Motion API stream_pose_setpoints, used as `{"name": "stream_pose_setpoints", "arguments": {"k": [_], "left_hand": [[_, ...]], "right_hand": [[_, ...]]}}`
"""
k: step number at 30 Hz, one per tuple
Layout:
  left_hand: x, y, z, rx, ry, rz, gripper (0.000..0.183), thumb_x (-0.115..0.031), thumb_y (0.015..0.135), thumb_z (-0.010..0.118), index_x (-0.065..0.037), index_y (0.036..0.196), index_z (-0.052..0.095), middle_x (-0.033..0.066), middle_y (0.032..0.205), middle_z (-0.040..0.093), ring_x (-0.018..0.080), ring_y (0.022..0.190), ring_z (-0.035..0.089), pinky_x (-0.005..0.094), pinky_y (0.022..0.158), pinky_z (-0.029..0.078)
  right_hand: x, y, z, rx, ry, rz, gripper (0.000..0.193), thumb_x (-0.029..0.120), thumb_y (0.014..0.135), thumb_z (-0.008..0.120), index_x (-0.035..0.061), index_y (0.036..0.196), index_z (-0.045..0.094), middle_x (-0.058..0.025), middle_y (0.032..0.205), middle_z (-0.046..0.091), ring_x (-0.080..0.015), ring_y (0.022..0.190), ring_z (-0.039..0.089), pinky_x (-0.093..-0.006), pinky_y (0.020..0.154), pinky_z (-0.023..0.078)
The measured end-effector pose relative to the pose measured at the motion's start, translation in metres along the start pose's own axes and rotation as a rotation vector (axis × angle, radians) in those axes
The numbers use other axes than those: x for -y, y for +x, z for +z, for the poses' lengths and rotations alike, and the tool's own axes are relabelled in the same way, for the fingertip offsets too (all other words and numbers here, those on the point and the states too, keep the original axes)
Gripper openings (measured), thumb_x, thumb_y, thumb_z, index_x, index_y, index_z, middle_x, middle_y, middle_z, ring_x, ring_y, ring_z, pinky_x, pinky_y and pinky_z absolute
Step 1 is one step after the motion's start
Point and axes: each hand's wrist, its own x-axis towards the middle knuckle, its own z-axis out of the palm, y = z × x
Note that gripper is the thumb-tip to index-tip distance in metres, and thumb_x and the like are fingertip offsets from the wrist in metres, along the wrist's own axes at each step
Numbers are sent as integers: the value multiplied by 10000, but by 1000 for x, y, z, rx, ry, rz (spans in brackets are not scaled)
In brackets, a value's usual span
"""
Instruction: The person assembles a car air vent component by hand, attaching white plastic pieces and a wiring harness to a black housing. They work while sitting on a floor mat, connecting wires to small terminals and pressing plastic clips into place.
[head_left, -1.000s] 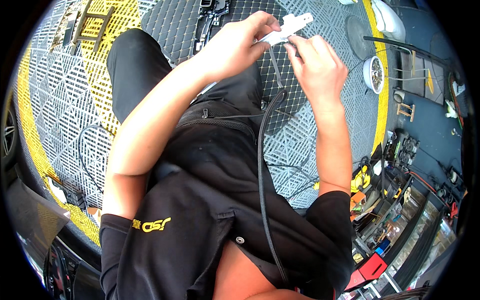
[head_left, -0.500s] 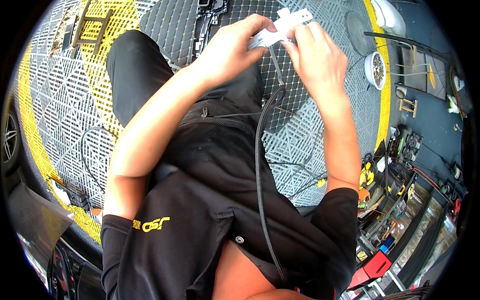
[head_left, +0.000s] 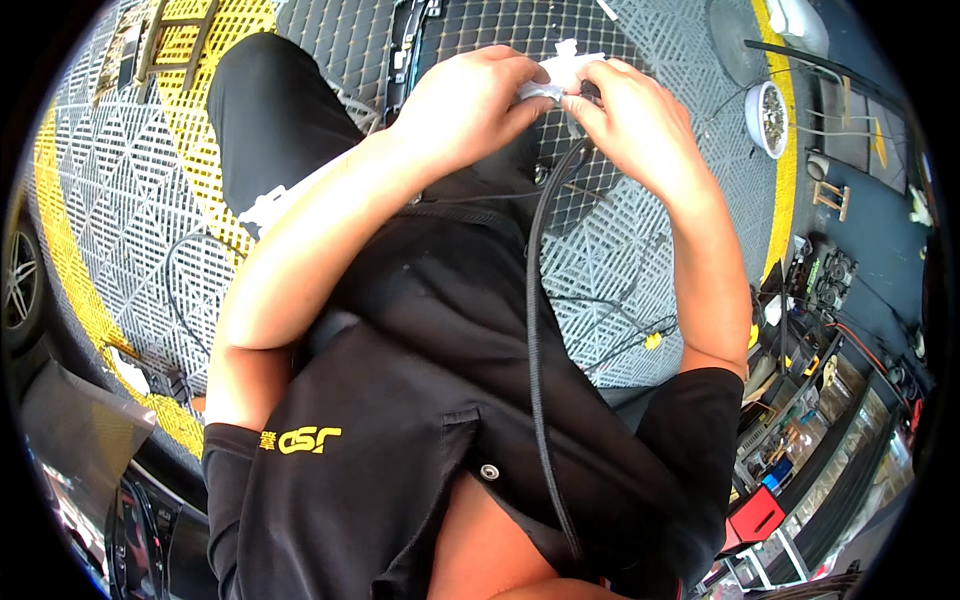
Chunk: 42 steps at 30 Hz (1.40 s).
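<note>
Both my hands are raised over my lap, holding a thin white plastic piece (head_left: 572, 68) between them. My left hand (head_left: 468, 108) is closed on its near left part, fingers and thumb pinched. My right hand (head_left: 640, 118) pinches its right edge. A small dark thing (head_left: 590, 90) shows between the right thumb and forefinger, too little of it to name. Just below that hand, a black braided cord (head_left: 534, 300) loops and runs down over my shirt. Another white piece (head_left: 268, 208) lies by my left thigh, partly behind my left forearm.
A dark quilted mat (head_left: 340, 50) lies ahead on the grey and yellow grid floor, bearing a long black trim part (head_left: 402, 50). To the right stand a white bowl (head_left: 766, 120) of small parts and a little wooden stool (head_left: 831, 200). A car wheel (head_left: 20, 275) is far left.
Both hands have drawn slightly closer together and tilted the white plastic piece. The right hand has come down a little. A white piece by the left thigh has come into view.
</note>
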Motion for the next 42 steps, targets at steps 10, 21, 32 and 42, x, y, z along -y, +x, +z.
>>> {"name": "stream_pose_setpoints", "arguments": {"k": [10, 21, 32, 42], "left_hand": [[40, -73, 15, 168, 56, -184, 196, -156, 919, 702, -16, 1055, 713, 180, 982, 717, 377, 936, 710, 455, 819, 577], [52, -80, 36, 357, 20, -318, 197, -163, 928, 648, 19, 979, 705, 231, 965, 725, 408, 961, 706, 480, 851, 567], [70, -68, 45, 456, 91, -383, 189, -132, 856, 651, 10, 911, 762, 247, 942, 743, 396, 954, 734, 468, 856, 589], [97, -73, 42, 517, 11, -308, 250, -203, 925, 626, 8, 1004, 734, 249, 980, 738, 416, 977, 713, 481, 880, 562]], "right_hand": [[45, -13, 127, 5, 92, -36, 271, 254, 929, 689, 71, 1117, 621, -124, 1082, 668, -345, 922, 718, -469, 732, 583], [53, -13, 132, 245, 49, 1, 310, 252, 865, 739, 22, 1056, 660, -141, 1021, 699, -364, 918, 722, -478, 734, 585], [69, 3, 153, 75, -216, -154, 153, 96, 811, 649, 15, 940, 661, -129, 753, 733, -345, 720, 745, -446, 616, 605], [62, 19, 155, 181, -40, -294, 267, 97, 820, 678, 21, 1032, 535, -170, 956, 740, -375, 920, 726, -472, 752, 591]]}}
